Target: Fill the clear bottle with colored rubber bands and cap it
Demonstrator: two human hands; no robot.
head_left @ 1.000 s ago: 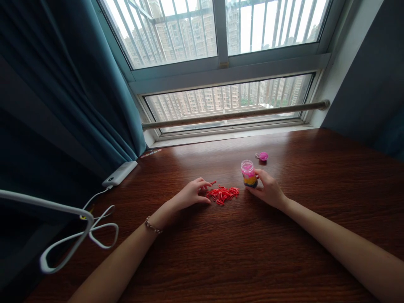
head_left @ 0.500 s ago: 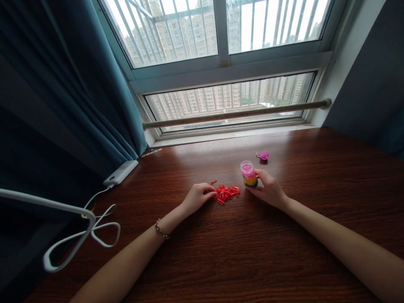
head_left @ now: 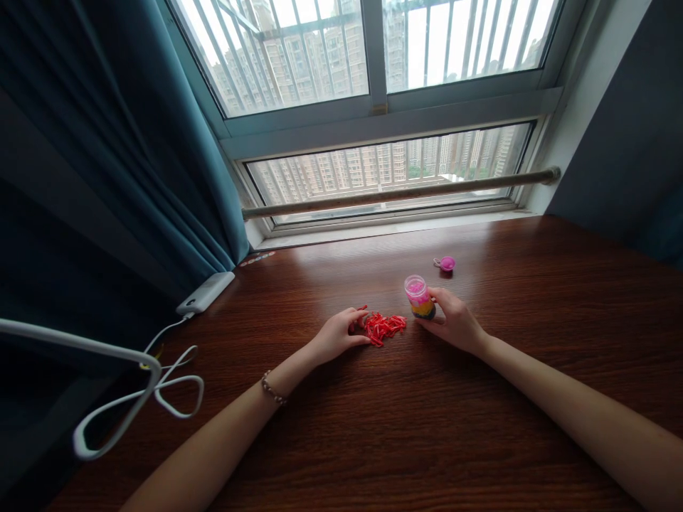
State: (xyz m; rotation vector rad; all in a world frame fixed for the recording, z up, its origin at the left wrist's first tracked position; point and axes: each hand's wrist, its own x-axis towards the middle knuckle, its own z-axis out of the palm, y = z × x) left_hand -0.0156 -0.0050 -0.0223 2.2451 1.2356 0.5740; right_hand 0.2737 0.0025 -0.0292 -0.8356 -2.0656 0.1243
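A small clear jar (head_left: 419, 297) is in my right hand (head_left: 452, 322), its top uncovered and tilted a little to the left. Layers of dark, yellow and pink small pieces fill it. Left of the jar lies a loose pile of small red pieces (head_left: 385, 326) on the wooden table. My left hand (head_left: 341, 336) rests at the pile's left edge, thumb and fingers apart around that side. A pink lid (head_left: 447, 264) with a small loop sits behind the jar.
On the far left of the brown table (head_left: 341, 441) lies a white power strip (head_left: 205, 293) with a looped white cable (head_left: 181, 412). A blue curtain (head_left: 176, 163) hangs there. Behind the table is a window with a metal rail (head_left: 405, 194).
The fingers of my left hand have spread apart at the pile. In my right hand the jar has shifted slightly left and down, with more tilt.
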